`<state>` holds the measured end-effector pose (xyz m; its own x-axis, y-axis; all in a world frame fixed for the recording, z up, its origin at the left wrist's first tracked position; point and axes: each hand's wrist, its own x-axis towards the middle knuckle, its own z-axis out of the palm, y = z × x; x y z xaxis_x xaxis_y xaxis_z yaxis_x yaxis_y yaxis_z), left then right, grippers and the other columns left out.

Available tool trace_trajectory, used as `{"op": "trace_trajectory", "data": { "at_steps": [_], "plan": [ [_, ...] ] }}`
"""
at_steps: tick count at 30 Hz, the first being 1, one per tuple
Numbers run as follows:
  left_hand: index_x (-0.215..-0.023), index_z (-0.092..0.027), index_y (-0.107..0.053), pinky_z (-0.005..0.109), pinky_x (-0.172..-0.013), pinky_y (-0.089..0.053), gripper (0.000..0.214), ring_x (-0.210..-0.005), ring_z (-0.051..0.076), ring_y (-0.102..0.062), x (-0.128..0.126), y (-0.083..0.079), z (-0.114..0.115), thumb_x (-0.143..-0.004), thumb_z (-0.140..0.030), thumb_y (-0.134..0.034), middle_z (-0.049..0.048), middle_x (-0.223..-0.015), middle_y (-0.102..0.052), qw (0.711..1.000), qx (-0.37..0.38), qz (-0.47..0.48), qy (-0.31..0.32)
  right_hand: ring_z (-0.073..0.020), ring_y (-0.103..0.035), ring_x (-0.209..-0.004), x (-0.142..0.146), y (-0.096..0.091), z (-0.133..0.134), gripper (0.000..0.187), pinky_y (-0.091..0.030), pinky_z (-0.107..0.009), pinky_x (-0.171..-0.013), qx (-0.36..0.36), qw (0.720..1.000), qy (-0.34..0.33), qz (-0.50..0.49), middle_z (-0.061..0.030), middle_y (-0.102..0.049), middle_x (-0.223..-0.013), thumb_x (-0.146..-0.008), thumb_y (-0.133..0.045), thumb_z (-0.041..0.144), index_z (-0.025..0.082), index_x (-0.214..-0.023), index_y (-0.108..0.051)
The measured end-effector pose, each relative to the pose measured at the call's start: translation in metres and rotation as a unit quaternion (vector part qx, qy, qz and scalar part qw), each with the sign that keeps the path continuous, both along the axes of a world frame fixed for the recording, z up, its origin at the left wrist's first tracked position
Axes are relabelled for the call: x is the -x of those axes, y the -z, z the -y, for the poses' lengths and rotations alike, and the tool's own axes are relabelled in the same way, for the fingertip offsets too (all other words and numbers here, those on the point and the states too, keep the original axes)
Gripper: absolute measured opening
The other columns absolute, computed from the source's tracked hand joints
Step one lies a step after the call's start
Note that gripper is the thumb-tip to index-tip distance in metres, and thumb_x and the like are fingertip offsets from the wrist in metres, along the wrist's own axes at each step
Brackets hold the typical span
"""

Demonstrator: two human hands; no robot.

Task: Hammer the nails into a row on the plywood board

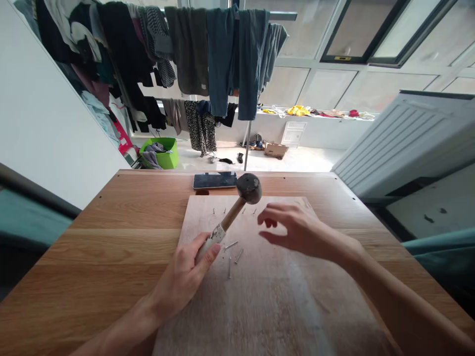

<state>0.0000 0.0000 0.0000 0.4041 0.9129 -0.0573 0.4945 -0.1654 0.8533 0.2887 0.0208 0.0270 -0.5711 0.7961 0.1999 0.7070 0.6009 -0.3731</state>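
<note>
Left hand (185, 277): fingers wrapped tight around the lower end of the mallet (237, 205) handle, thumb laid along the handle's right side. The handle rises from the hand toward 1 o'clock; the dark rounded head sits at the top end, raised clear of the board (267, 296) and just below the phone (215, 180)

Right hand (297, 227): holds nothing. Fingers loosely spread and slightly curled, tips pointing toward 9 o'clock, hovering over the board just right of the mallet head. Whether any fingertip touches the board cannot be told

Board: pale wood panel lying flat on the table (111, 237), its long axis running from 12 to 6 o'clock

Loose nails (233, 252): several lie flat on the board at 3 o'clock from the left thumb, near it. Standing nails (222, 210): a short row near the board's far edge, at 12 o'clock from the loose ones, partly hidden by the handle

Phone: face up, dark screen, on the table at 12 o'clock beyond the board's far edge

Background: drying rack (222, 49) with hung clothes at 12 o'clock; green basket (161, 153) on the floor at 11 o'clock
</note>
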Motion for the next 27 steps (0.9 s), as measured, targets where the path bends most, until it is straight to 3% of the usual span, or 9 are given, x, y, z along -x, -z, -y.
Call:
{"op": "trace_trajectory", "data": {
  "at_steps": [2,5,12,18,20,22,25,27],
  "plan": [
    [-0.096,-0.018,-0.067,0.027,-0.072,-0.050,0.042,-0.075,0.018,-0.062,-0.001,-0.003,0.000,-0.102,-0.056,-0.048,0.0006,-0.082,-0.069,1.000,0.006,0.003,-0.002,-0.0199,-0.063,-0.092,0.020,-0.010,0.019,0.014,-0.052,-0.033,-0.080,-0.026,0.994,-0.080,0.067,-0.0081,-0.068,-0.108,-0.100,-0.059,0.013,0.019,-0.111,-0.066],
    [-0.095,-0.019,-0.066,0.027,-0.073,-0.050,0.041,-0.076,0.018,-0.063,-0.001,-0.002,0.000,-0.103,-0.055,-0.048,0.0003,-0.082,-0.069,1.000,0.009,0.001,-0.002,-0.0232,-0.061,-0.095,0.047,-0.010,0.039,0.017,-0.053,-0.037,-0.081,-0.068,0.976,-0.142,0.151,-0.0093,-0.067,-0.107,-0.100,-0.058,0.008,0.015,-0.112,-0.066],
    [-0.102,-0.019,-0.069,0.026,-0.072,-0.051,0.042,-0.076,0.019,-0.063,0.002,0.007,-0.001,-0.102,-0.056,-0.049,0.0005,-0.081,-0.069,1.000,-0.008,-0.017,0.014,-0.0229,-0.060,-0.081,0.061,0.004,0.052,0.009,-0.053,-0.037,-0.073,-0.117,0.959,-0.129,0.225,-0.0056,-0.064,-0.086,-0.093,-0.065,0.007,0.016,-0.093,-0.067],
    [-0.106,-0.019,-0.070,0.026,-0.070,-0.050,0.042,-0.073,0.018,-0.062,0.002,0.006,0.000,-0.102,-0.056,-0.050,-0.0003,-0.080,-0.068,1.000,-0.004,-0.018,0.006,-0.0197,-0.058,-0.075,0.046,-0.001,0.046,0.019,-0.050,-0.033,-0.069,-0.032,0.977,-0.124,0.173,-0.0033,-0.063,-0.084,-0.087,-0.062,0.002,0.018,-0.095,-0.064],
    [-0.105,-0.019,-0.070,0.026,-0.073,-0.051,0.042,-0.076,0.018,-0.062,0.002,0.005,0.000,-0.102,-0.056,-0.050,0.0001,-0.082,-0.068,1.000,0.000,-0.007,0.007,-0.0167,-0.059,-0.073,0.026,0.001,0.028,0.024,-0.048,-0.029,-0.064,0.011,0.988,-0.102,0.115,-0.0029,-0.064,-0.086,-0.084,-0.060,0.001,0.019,-0.100,-0.065],
    [-0.103,-0.018,-0.069,0.026,-0.070,-0.050,0.043,-0.073,0.018,-0.060,0.002,0.004,-0.001,-0.101,-0.057,-0.050,-0.0001,-0.079,-0.066,1.000,0.008,0.003,0.007,-0.0125,-0.059,-0.068,0.002,0.006,0.006,0.026,-0.047,-0.025,-0.061,0.034,0.998,-0.038,0.023,-0.0028,-0.067,-0.093,-0.086,-0.058,0.004,0.020,-0.104,-0.066],
    [-0.102,-0.018,-0.068,0.023,-0.056,-0.043,0.045,-0.060,0.014,-0.049,0.001,0.001,0.000,-0.100,-0.060,-0.050,-0.0033,-0.068,-0.054,0.999,0.033,0.013,0.002,-0.0147,-0.063,-0.070,-0.029,0.020,-0.022,0.012,-0.050,-0.027,-0.067,0.007,0.992,0.094,-0.085,-0.0017,-0.070,-0.085,-0.088,-0.058,0.015,0.021,-0.093,-0.066],
    [-0.100,-0.018,-0.066,0.022,-0.049,-0.036,0.045,-0.054,0.012,-0.041,0.000,0.000,0.000,-0.100,-0.061,-0.050,-0.0055,-0.063,-0.046,0.999,0.047,0.020,0.003,-0.0161,-0.064,-0.070,-0.038,0.029,-0.031,0.008,-0.051,-0.028,-0.067,-0.003,0.983,0.142,-0.115,-0.0016,-0.071,-0.083,-0.087,-0.059,0.019,0.022,-0.090,-0.066]
  ]
}}
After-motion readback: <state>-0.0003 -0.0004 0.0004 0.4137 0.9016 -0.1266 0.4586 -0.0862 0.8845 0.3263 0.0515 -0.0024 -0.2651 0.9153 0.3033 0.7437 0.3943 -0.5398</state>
